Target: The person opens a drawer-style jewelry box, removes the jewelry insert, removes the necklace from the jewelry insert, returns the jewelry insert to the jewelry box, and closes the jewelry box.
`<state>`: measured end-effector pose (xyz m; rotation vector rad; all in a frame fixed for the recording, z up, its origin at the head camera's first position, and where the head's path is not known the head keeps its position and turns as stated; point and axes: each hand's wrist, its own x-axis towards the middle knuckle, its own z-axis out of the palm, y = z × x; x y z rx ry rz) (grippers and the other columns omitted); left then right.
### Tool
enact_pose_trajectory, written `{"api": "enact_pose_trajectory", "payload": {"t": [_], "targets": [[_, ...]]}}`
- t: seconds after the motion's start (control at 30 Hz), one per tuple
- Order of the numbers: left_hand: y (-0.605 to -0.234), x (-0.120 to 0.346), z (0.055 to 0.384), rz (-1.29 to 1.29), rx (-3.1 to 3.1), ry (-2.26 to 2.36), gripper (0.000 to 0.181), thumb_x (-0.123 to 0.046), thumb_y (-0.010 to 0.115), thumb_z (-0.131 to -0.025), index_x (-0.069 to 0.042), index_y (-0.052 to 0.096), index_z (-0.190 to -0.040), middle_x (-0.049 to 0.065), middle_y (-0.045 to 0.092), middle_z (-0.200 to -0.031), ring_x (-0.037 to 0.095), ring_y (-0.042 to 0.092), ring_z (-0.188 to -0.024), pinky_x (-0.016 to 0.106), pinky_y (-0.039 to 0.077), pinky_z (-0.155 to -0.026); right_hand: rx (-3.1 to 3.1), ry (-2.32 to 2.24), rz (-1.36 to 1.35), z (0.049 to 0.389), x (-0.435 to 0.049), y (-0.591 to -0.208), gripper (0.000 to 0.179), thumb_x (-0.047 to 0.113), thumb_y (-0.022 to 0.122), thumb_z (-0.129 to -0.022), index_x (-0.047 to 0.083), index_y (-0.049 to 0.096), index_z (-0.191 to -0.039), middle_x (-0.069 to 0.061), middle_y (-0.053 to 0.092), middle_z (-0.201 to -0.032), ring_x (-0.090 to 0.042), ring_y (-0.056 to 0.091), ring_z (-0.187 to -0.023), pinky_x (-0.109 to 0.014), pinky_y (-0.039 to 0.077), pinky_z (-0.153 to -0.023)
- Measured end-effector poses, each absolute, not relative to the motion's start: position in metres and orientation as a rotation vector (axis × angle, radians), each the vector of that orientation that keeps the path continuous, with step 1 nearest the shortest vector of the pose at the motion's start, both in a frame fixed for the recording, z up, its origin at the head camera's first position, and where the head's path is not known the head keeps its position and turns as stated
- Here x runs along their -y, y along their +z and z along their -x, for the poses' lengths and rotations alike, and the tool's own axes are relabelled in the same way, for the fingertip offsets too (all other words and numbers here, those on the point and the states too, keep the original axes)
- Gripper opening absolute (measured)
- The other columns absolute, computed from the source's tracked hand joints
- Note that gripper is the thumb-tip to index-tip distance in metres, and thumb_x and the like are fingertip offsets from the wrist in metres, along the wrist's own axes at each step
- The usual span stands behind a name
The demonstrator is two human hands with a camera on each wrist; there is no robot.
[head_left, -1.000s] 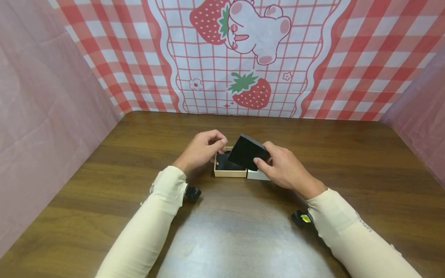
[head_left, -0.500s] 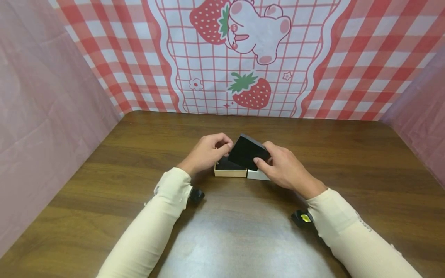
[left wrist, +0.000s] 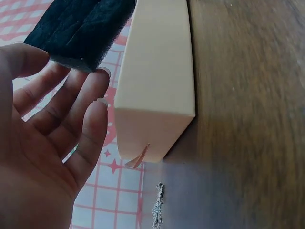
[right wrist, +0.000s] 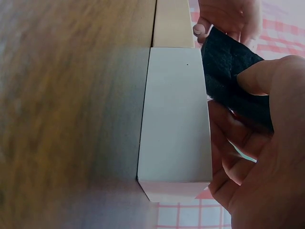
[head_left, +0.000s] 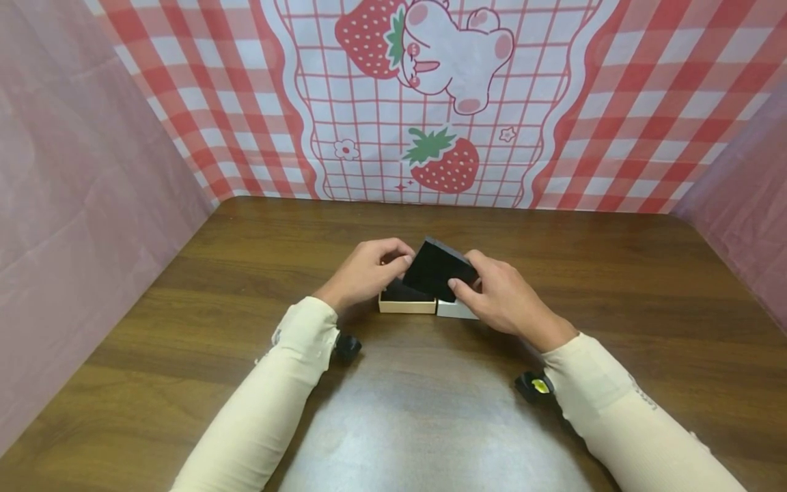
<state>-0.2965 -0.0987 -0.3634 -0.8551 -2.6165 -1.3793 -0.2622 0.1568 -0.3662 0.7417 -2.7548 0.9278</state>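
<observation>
A black foam pad [head_left: 435, 270] with a fuzzy face is held tilted over two small boxes. My right hand [head_left: 507, 294] grips its right side, thumb on the near face and fingers behind. My left hand [head_left: 367, 270] pinches its left corner; in the left wrist view the thumb lies at the edge of the pad [left wrist: 78, 31], with fingers behind it. Below, a cream box [head_left: 407, 307] shows a black interior partly covered by the pad. Beside it on the right stands a white box [head_left: 456, 310], largely hidden under my right hand.
A short pinkish ribbon tab [left wrist: 138, 157] sticks out of the cream box's end. Low in the left wrist view is a silvery strand [left wrist: 158, 205]. The wooden table [head_left: 393, 403] runs back to a red-and-white checked cloth [head_left: 246, 102] with strawberry prints.
My left hand has moved right and slightly down from the box's left side to the pad's corner. The right hand and the pad have stayed in place.
</observation>
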Motion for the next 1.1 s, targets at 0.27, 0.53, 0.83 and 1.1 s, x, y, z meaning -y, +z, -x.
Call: {"api": "enact_pose_trajectory", "payload": {"t": [0.27, 0.53, 0.83, 1.1], "targets": [[-0.3632, 0.1005, 0.2947, 0.885, 2.643, -1.473, 0.024, -0.036, 0.060, -0.101, -0.017, 0.070, -0.114, -0.001, 0.068, -0.091, 0.016, 0.062, -0.082, 0.035, 0.053, -0.071, 2.756, 0.944, -0.738, 0.2625, -0.1571, -0.3664, 0.023, 0.025, 0.067, -0.096, 0.010, 0.057, -0.110, -0.005, 0.067, -0.090, -0.018, 0.063, -0.075, -0.035, 0.052, -0.064], [-0.3649, 0.0991, 0.2955, 0.910, 2.635, -1.480, 0.025, -0.032, 0.063, -0.099, -0.017, 0.071, -0.118, -0.005, 0.071, -0.102, 0.013, 0.065, -0.095, 0.036, 0.053, -0.084, 2.757, 0.943, -0.742, 0.2626, -0.1571, -0.3662, 0.023, 0.025, 0.067, -0.096, 0.010, 0.057, -0.110, -0.005, 0.067, -0.089, -0.018, 0.063, -0.075, -0.035, 0.051, -0.065], [-0.3649, 0.0996, 0.2954, 0.906, 2.643, -1.463, 0.021, -0.031, 0.063, -0.099, -0.016, 0.071, -0.113, -0.005, 0.070, -0.102, 0.013, 0.062, -0.094, 0.035, 0.052, -0.082, 2.754, 0.949, -0.743, 0.2626, -0.1563, -0.3662, 0.022, 0.024, 0.067, -0.096, 0.010, 0.057, -0.109, -0.004, 0.067, -0.089, -0.018, 0.063, -0.076, -0.036, 0.051, -0.065], [-0.3667, 0.0981, 0.2954, 0.918, 2.656, -1.546, 0.025, -0.033, 0.066, -0.098, -0.016, 0.070, -0.115, -0.003, 0.070, -0.101, 0.014, 0.065, -0.095, 0.035, 0.053, -0.085, 2.749, 0.956, -0.734, 0.2626, -0.1564, -0.3672, 0.021, 0.024, 0.067, -0.096, 0.010, 0.057, -0.108, -0.005, 0.066, -0.088, -0.017, 0.063, -0.074, -0.036, 0.051, -0.064]]}}
